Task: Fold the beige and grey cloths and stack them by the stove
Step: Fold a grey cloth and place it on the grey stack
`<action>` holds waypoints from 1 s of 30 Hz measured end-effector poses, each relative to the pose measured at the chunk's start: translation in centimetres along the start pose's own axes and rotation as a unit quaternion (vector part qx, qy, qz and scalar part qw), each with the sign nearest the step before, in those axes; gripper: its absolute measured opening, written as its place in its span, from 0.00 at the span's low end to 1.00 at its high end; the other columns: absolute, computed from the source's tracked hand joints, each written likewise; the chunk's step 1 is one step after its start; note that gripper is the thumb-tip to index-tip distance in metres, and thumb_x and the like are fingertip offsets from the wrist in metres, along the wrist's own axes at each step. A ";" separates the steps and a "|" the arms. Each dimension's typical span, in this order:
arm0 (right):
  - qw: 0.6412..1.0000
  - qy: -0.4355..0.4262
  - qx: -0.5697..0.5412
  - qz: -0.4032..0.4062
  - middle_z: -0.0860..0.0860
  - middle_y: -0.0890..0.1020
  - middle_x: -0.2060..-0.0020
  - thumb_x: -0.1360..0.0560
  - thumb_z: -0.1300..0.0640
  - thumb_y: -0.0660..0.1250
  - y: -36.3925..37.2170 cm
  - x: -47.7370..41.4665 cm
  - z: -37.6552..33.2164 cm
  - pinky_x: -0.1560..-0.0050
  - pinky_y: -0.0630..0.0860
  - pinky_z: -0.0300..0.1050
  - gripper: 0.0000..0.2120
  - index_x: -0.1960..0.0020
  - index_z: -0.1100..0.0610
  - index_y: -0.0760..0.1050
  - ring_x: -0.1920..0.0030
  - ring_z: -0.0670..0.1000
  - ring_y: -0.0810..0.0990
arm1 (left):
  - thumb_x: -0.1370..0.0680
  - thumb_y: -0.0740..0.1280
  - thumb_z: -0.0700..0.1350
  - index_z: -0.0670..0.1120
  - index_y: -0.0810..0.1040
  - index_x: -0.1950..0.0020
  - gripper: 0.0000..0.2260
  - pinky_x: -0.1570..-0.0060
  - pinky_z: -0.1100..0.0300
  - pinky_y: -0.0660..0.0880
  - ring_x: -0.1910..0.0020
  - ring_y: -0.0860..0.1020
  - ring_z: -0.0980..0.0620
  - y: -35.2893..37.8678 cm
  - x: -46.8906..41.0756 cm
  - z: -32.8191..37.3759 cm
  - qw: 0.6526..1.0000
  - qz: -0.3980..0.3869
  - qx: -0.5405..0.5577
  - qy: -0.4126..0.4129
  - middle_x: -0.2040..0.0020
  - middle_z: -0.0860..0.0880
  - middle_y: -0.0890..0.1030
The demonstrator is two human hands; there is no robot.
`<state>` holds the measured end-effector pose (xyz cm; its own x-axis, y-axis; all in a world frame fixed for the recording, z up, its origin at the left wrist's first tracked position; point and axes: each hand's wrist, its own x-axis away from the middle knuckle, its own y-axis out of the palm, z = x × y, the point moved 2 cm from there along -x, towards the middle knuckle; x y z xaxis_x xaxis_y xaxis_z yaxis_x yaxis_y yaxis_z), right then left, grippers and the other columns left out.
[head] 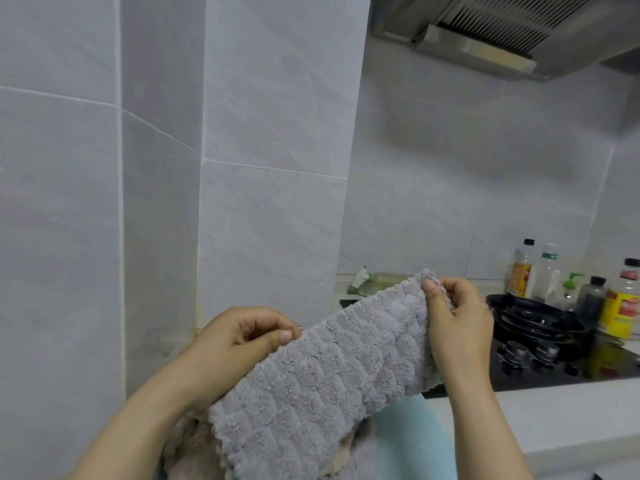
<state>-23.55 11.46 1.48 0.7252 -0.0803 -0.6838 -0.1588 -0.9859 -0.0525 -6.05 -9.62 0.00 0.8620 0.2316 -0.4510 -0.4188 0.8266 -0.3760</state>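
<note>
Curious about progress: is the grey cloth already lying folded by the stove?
No, the left hand and right hand hold the grey cloth up, spread between them.

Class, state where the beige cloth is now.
The beige cloth lies low and left in the head view, mostly behind the grey cloth that the left hand and right hand hold.

One wide-angle view, worn on the head. We look forward, close over the left hand (pixel 239 337) and right hand (pixel 457 317), facing the tiled wall (pixel 270 168), with the stove (pixel 554 370) lower right, range hood (pixel 502 32) upper right.
</note>
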 end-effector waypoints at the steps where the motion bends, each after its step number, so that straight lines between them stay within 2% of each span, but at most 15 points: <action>1: 1.000 0.002 0.001 -0.001 0.45 0.79 0.62 0.22 0.53 0.66 0.0 0.0 0.0 0.62 0.68 0.43 0.06 0.54 0.55 0.77 0.61 0.46 0.76 | 0.29 0.69 0.62 0.47 0.84 0.56 0.18 0.56 0.55 0.69 0.61 0.74 0.51 0.0 0.0 -0.1 1.000 -0.012 -0.001 -0.009 0.61 0.47 0.79; 3: 1.000 0.004 0.004 -0.001 0.44 0.78 0.62 0.22 0.53 0.66 0.0 0.0 0.1 0.62 0.67 0.44 0.06 0.54 0.55 0.77 0.61 0.45 0.75 | 0.35 0.67 0.72 0.44 0.83 0.58 0.31 0.57 0.56 0.68 0.62 0.71 0.50 0.0 -0.1 -0.5 1.000 -0.022 0.011 -0.009 0.61 0.46 0.75; 5: 1.000 0.009 0.005 -0.003 0.43 0.78 0.63 0.22 0.53 0.66 0.1 0.0 0.2 0.62 0.68 0.44 0.06 0.54 0.55 0.76 0.61 0.45 0.75 | 0.43 0.71 0.73 0.44 0.82 0.64 0.31 0.60 0.63 0.70 0.65 0.74 0.53 0.1 -0.2 -0.2 0.999 -0.016 0.030 0.002 0.66 0.48 0.77; 7: 1.000 0.010 0.006 -0.004 0.43 0.78 0.63 0.22 0.53 0.66 0.2 0.1 0.3 0.60 0.67 0.44 0.06 0.55 0.55 0.76 0.61 0.47 0.75 | 0.47 0.77 0.67 0.46 0.81 0.68 0.26 0.59 0.68 0.73 0.64 0.77 0.57 0.2 0.1 0.5 0.999 -0.019 0.044 -0.005 0.67 0.49 0.80; 9: 1.000 0.009 0.006 -0.004 0.43 0.78 0.63 0.22 0.53 0.66 0.3 0.1 0.3 0.61 0.67 0.44 0.06 0.55 0.55 0.76 0.60 0.47 0.76 | 0.46 0.79 0.62 0.45 0.80 0.68 0.23 0.54 0.62 0.73 0.62 0.78 0.56 0.2 0.4 0.8 0.999 -0.038 0.000 -0.015 0.65 0.47 0.80; 10: 1.000 0.010 0.007 -0.005 0.43 0.78 0.63 0.22 0.53 0.66 0.3 0.1 0.3 0.63 0.68 0.43 0.06 0.55 0.54 0.76 0.61 0.46 0.75 | 0.44 0.78 0.61 0.45 0.79 0.68 0.22 0.56 0.59 0.71 0.65 0.77 0.55 0.1 0.5 0.9 0.999 -0.041 -0.029 -0.020 0.67 0.48 0.78; 12: 1.000 0.010 0.011 -0.006 0.43 0.78 0.63 0.22 0.52 0.66 0.3 0.0 0.3 0.63 0.68 0.40 0.06 0.55 0.54 0.76 0.61 0.43 0.75 | 0.41 0.75 0.61 0.46 0.78 0.67 0.19 0.69 0.62 0.64 0.74 0.69 0.54 -0.3 0.5 0.8 0.996 -0.029 -0.066 -0.045 0.74 0.51 0.72; 13: 1.000 0.010 0.010 -0.008 0.43 0.78 0.62 0.22 0.51 0.66 0.2 0.0 0.4 0.63 0.69 0.41 0.06 0.55 0.54 0.76 0.61 0.44 0.75 | 0.39 0.73 0.61 0.47 0.78 0.67 0.18 0.72 0.63 0.60 0.76 0.65 0.55 -0.6 0.5 0.5 0.996 -0.016 -0.075 -0.054 0.76 0.53 0.70; 15: 1.000 0.011 0.002 -0.015 0.44 0.80 0.61 0.22 0.50 0.67 0.2 0.0 0.4 0.61 0.70 0.44 0.07 0.55 0.54 0.77 0.59 0.46 0.77 | 0.37 0.70 0.61 0.49 0.76 0.68 0.16 0.72 0.62 0.59 0.75 0.63 0.57 -1.0 0.2 0.0 0.993 0.016 -0.111 -0.044 0.76 0.55 0.68; 19: 1.000 0.002 -0.013 -0.026 0.47 0.81 0.62 0.23 0.51 0.67 0.1 -0.1 0.1 0.61 0.71 0.43 0.07 0.56 0.53 0.77 0.59 0.47 0.78 | 0.27 0.70 0.56 0.47 0.67 0.74 0.21 0.73 0.62 0.57 0.76 0.60 0.57 -1.3 0.0 -1.2 0.977 0.067 -0.196 -0.044 0.77 0.54 0.62; 22: 1.000 -0.010 -0.010 -0.007 0.47 0.80 0.62 0.22 0.52 0.67 -0.1 -0.1 -0.2 0.62 0.70 0.43 0.07 0.56 0.54 0.77 0.60 0.48 0.77 | 0.30 0.69 0.61 0.46 0.62 0.75 0.26 0.71 0.59 0.55 0.75 0.58 0.54 -1.3 0.0 -1.3 0.975 0.081 -0.200 -0.049 0.76 0.52 0.58; 24: 1.000 -0.010 -0.009 0.005 0.46 0.79 0.63 0.22 0.52 0.66 -0.2 -0.1 -0.2 0.63 0.70 0.39 0.07 0.55 0.55 0.76 0.61 0.45 0.76 | 0.36 0.71 0.64 0.46 0.63 0.76 0.26 0.71 0.60 0.55 0.75 0.58 0.52 -1.3 0.0 -1.1 0.980 0.084 -0.170 -0.063 0.76 0.50 0.59; 26: 1.000 -0.005 -0.003 0.015 0.45 0.79 0.62 0.21 0.53 0.64 -0.3 -0.1 -0.1 0.63 0.69 0.41 0.07 0.54 0.56 0.76 0.61 0.45 0.75 | 0.38 0.76 0.61 0.46 0.68 0.76 0.24 0.73 0.61 0.56 0.76 0.60 0.53 -1.7 0.0 -1.0 0.984 0.082 -0.140 -0.077 0.77 0.52 0.62; 28: 1.000 0.007 -0.001 0.025 0.45 0.78 0.62 0.21 0.53 0.64 -0.5 -0.1 0.3 0.61 0.67 0.45 0.08 0.53 0.57 0.76 0.60 0.48 0.75 | 0.36 0.79 0.53 0.47 0.74 0.72 0.17 0.74 0.64 0.59 0.77 0.63 0.58 -1.8 0.0 -1.2 0.976 0.071 -0.191 -0.073 0.77 0.54 0.67; 30: 0.999 0.018 -0.003 0.030 0.46 0.78 0.62 0.21 0.53 0.64 -0.6 -0.3 0.5 0.59 0.66 0.44 0.08 0.53 0.57 0.76 0.58 0.51 0.75 | 0.32 0.76 0.48 0.49 0.78 0.66 0.09 0.72 0.67 0.64 0.74 0.69 0.60 -1.7 -0.1 -1.3 0.965 0.076 -0.244 -0.065 0.73 0.53 0.74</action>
<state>-24.00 12.20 1.30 0.7380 -0.1454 -0.6589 -0.1997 -0.9798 -0.0075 -5.79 -11.73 -0.32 0.7956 0.4198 -0.4367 -0.6000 0.4463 -0.6639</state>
